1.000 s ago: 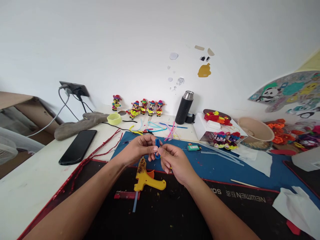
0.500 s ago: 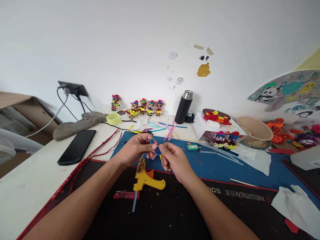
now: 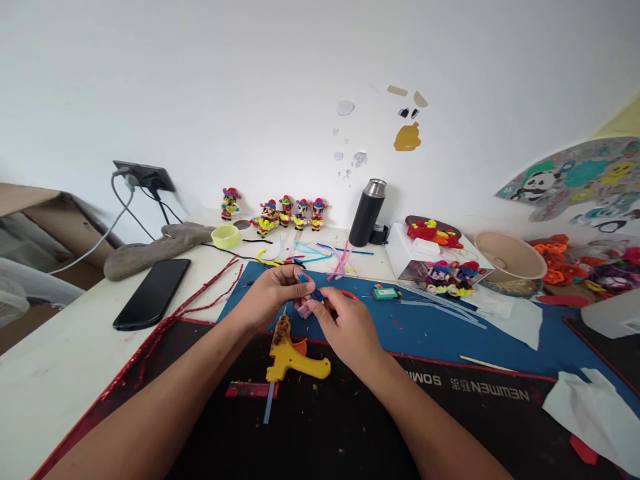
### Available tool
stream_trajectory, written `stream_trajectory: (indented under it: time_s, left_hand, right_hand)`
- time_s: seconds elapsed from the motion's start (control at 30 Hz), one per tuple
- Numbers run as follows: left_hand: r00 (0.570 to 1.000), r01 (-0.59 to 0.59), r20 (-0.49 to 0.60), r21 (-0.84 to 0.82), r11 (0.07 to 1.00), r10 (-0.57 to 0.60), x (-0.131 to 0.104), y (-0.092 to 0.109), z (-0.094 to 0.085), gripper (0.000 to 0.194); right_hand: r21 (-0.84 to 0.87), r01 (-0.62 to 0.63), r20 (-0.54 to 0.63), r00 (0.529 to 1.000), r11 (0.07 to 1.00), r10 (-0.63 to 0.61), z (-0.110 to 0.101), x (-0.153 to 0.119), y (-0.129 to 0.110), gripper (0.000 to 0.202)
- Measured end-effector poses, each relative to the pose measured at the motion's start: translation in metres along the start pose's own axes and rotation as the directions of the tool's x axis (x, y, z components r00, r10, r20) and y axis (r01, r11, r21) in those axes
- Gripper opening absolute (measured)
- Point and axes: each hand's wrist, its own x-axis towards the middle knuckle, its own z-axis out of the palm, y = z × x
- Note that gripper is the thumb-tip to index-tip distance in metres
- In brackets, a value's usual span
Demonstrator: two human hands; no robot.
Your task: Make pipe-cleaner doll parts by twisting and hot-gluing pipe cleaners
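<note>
Between my two hands is a small blue piece [image 3: 316,295], mostly covered by fingers; it looks like bent pipe cleaner. My left hand [image 3: 280,293] pinches it from the left with thumb and fingers. From the right, my right hand [image 3: 347,327] closes its thumb and fingertips on the same piece. Just below the fingers lies a small pinkish thing [image 3: 304,311], partly hidden. A yellow hot glue gun [image 3: 295,363] rests on the black mat under my hands, a glue stick [image 3: 269,402] poking from its back. Behind my right hand shows an orange-red loop [image 3: 349,294].
A red cutter [image 3: 245,389] lies beside the glue gun. Several small figures [image 3: 301,215] stand along the wall, near a black thermos [image 3: 367,213]. Loose pipe cleaners [image 3: 341,260] lie at the back. A phone [image 3: 153,293] is at left, a white box [image 3: 400,253] at right.
My right hand has turned and its fingers have closed in, with the yellow bit beneath it no longer visible. The orange-red loop has come into sight behind it. My left hand stays nearly in place.
</note>
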Motion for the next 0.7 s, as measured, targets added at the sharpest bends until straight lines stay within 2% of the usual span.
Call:
stream_trajectory:
  time_s: [0.27,0.7]
  left_hand:
    - [1.0,-0.021,0.011,0.05,0.999,0.02,0.0002,-0.001,-0.0008,0.037]
    - [0.999,-0.031,-0.009,0.043,0.999,0.032,0.0006,-0.0032,-0.0005,0.039]
  right_hand:
    - [-0.145,0.07,0.036,0.997,0.987,-0.066,-0.0003,0.0014,0.0011,0.033]
    - [-0.084,0.041,0.058,0.998,0.996,-0.036,0.0044,0.002,0.003,0.035]
